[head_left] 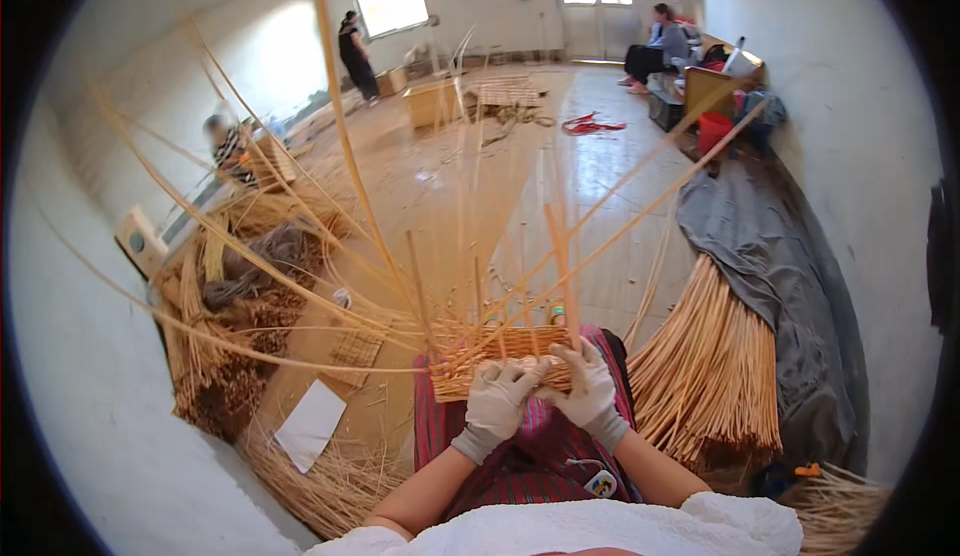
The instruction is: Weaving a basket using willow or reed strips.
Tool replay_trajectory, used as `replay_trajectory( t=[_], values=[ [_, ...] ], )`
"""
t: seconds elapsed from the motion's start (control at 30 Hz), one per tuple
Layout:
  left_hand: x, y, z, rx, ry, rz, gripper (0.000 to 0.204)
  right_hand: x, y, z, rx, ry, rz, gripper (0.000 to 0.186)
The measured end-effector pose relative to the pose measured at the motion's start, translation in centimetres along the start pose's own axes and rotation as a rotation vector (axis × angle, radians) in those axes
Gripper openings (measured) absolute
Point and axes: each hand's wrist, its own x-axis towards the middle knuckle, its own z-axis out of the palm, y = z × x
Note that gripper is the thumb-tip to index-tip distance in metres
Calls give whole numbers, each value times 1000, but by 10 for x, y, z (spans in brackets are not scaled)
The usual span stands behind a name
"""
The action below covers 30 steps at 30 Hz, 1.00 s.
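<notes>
On my lap, over a striped red and dark cloth [435, 441], rests a partly woven wicker basket [453, 384] with long canes fanning out from it and thicker stakes standing upright. My left hand [497, 401], in a pale work glove, is closed on the near side of the weave, its fingertips bent over the canes. The gloved right hand [587, 388] grips the basket's right corner beside a tall flat stake [558, 266]. The two hands nearly meet, thumbs close together. Which single strand lies between the fingers is hidden.
A large cane bundle [715, 366] lies at right, partly under grey cloth [760, 246]. Cane heaps [235, 341] and a white sheet [310, 426] are at left. Three people are farther off: one seated left [232, 151], one standing [355, 56], one seated right [660, 51].
</notes>
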Motion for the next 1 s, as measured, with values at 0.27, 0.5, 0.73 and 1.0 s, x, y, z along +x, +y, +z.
replay_trajectory(
  t=[0.27,0.5,0.73,1.0],
  values=[
    [-45,-51,-58,79,-243,-179,57,-10,7,-5,-191,-47,-63,77],
    [-65,-69,-9,33,-379,-269,68,-13,10,9,-378,-108,20,80],
    [-41,-69,10,114,-243,-430,53,-7,22,42,-429,13,201,71],
    [-40,-61,28,120,-150,-476,39,-13,37,54,-444,99,232,78]
  ],
)
